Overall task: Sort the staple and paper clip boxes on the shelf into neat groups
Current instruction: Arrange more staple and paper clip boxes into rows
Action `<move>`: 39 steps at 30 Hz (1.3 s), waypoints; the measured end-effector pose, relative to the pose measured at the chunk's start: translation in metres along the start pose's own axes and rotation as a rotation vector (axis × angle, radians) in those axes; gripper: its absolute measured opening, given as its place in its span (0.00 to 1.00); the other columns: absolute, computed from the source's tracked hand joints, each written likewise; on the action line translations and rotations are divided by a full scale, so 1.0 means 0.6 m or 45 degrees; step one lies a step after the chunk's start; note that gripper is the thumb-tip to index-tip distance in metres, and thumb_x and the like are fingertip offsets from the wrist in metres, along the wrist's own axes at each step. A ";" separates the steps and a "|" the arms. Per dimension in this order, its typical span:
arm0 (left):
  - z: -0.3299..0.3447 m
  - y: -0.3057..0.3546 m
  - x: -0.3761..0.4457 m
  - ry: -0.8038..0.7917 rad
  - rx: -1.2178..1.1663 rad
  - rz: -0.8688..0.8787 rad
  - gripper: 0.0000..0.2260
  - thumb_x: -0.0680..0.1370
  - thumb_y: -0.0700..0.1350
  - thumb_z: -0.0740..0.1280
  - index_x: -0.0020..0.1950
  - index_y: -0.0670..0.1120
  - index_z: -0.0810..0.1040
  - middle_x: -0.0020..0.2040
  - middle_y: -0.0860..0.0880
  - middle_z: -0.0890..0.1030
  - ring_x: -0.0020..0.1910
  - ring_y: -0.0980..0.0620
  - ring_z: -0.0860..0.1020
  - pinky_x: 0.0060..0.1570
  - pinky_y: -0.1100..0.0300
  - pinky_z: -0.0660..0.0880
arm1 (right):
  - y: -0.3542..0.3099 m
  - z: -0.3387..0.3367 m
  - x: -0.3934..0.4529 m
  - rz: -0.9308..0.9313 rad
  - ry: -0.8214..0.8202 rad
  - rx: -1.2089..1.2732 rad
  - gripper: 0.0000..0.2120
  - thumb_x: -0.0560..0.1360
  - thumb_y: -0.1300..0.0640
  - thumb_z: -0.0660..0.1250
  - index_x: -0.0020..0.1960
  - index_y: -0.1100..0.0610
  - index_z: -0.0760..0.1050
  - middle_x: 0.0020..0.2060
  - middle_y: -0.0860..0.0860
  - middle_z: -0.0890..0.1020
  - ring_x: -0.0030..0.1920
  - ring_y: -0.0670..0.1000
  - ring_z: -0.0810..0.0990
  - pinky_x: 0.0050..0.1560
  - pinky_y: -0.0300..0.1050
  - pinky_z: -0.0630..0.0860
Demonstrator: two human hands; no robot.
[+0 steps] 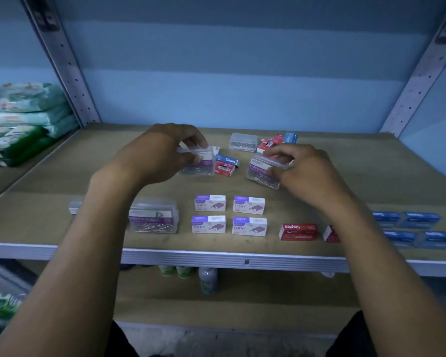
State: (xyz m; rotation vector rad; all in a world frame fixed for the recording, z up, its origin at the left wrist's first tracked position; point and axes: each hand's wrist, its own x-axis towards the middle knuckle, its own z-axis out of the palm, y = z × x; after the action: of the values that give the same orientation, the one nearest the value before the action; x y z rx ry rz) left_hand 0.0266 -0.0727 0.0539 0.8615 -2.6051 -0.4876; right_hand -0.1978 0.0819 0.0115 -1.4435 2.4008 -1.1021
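Left hand (162, 150): grips a clear paper clip box (197, 163), mid-shelf.
Right hand (304, 166): grips another clear paper clip box (262, 172), tilted.
Shelf (62, 176) near edge: 1 paper clip box stack (153, 219) left, 4 purple staple boxes (228, 215) centre, red staple boxes (298, 231), blue staple boxes (420, 229) right.
Far side: unsorted boxes (265, 141).

green packs (23, 117), left shelf | bottles (208, 279), perhaps, lower shelf

Wooden shelf (345, 176), staple boxes (209, 203), clip boxes (153, 219)
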 end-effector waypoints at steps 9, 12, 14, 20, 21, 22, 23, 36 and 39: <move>-0.046 -0.069 -0.065 0.082 0.110 -0.103 0.12 0.75 0.42 0.71 0.57 0.53 0.80 0.54 0.54 0.80 0.50 0.57 0.74 0.44 0.66 0.65 | -0.097 0.075 -0.012 -0.226 -0.113 0.146 0.15 0.76 0.55 0.72 0.62 0.44 0.82 0.51 0.41 0.83 0.47 0.33 0.78 0.41 0.22 0.68; -0.059 -0.093 -0.081 0.065 0.084 -0.142 0.12 0.75 0.42 0.71 0.57 0.53 0.80 0.55 0.53 0.81 0.52 0.54 0.76 0.52 0.61 0.70 | -0.129 0.098 -0.020 -0.269 -0.142 0.193 0.16 0.76 0.56 0.70 0.62 0.44 0.82 0.51 0.41 0.84 0.46 0.34 0.79 0.41 0.22 0.69; -0.066 -0.109 -0.091 0.059 0.070 -0.160 0.12 0.75 0.42 0.71 0.57 0.54 0.80 0.55 0.53 0.81 0.54 0.53 0.77 0.56 0.56 0.73 | -0.145 0.111 -0.025 -0.302 -0.153 0.194 0.16 0.76 0.55 0.70 0.63 0.43 0.82 0.52 0.41 0.84 0.45 0.33 0.80 0.42 0.21 0.69; -0.070 -0.144 -0.114 0.029 0.043 -0.208 0.12 0.75 0.44 0.71 0.55 0.58 0.79 0.56 0.56 0.80 0.56 0.54 0.77 0.60 0.51 0.74 | -0.168 0.142 -0.033 -0.352 -0.221 0.187 0.16 0.77 0.53 0.72 0.63 0.42 0.81 0.51 0.39 0.83 0.45 0.39 0.78 0.47 0.35 0.73; -0.071 -0.147 -0.117 0.026 0.040 -0.212 0.12 0.76 0.44 0.71 0.55 0.58 0.79 0.56 0.56 0.80 0.56 0.54 0.77 0.60 0.51 0.74 | -0.170 0.146 -0.033 -0.362 -0.224 0.181 0.16 0.76 0.53 0.72 0.63 0.42 0.81 0.51 0.40 0.83 0.44 0.39 0.79 0.47 0.34 0.73; -0.071 -0.150 -0.119 0.025 0.036 -0.218 0.12 0.76 0.44 0.71 0.56 0.58 0.79 0.56 0.56 0.80 0.56 0.54 0.77 0.60 0.51 0.74 | -0.173 0.150 -0.033 -0.373 -0.226 0.168 0.15 0.76 0.53 0.72 0.63 0.42 0.81 0.51 0.40 0.83 0.44 0.39 0.80 0.47 0.34 0.74; -0.072 -0.152 -0.121 0.026 0.033 -0.224 0.12 0.76 0.44 0.71 0.56 0.58 0.79 0.56 0.56 0.80 0.56 0.54 0.77 0.60 0.51 0.73 | -0.176 0.153 -0.033 -0.385 -0.229 0.158 0.15 0.76 0.53 0.73 0.63 0.43 0.81 0.52 0.40 0.84 0.44 0.38 0.80 0.47 0.32 0.74; -0.073 -0.182 -0.147 -0.060 0.057 -0.305 0.13 0.76 0.43 0.70 0.55 0.60 0.79 0.57 0.58 0.79 0.56 0.54 0.76 0.56 0.56 0.73 | -0.193 0.183 -0.036 -0.397 -0.306 0.129 0.12 0.77 0.53 0.72 0.60 0.45 0.83 0.54 0.39 0.85 0.47 0.38 0.81 0.53 0.41 0.80; -0.073 -0.183 -0.149 -0.058 0.063 -0.306 0.13 0.76 0.43 0.69 0.55 0.61 0.79 0.57 0.59 0.79 0.56 0.54 0.77 0.56 0.55 0.74 | -0.193 0.183 -0.036 -0.392 -0.309 0.125 0.13 0.77 0.53 0.72 0.61 0.45 0.83 0.53 0.39 0.84 0.47 0.38 0.81 0.53 0.42 0.80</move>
State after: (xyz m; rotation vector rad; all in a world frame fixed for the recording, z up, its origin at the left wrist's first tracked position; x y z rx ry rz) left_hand 0.1674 -0.1090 0.0260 1.2016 -2.5764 -0.5134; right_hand -0.0539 0.0105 0.0014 -1.8363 1.9808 -1.0153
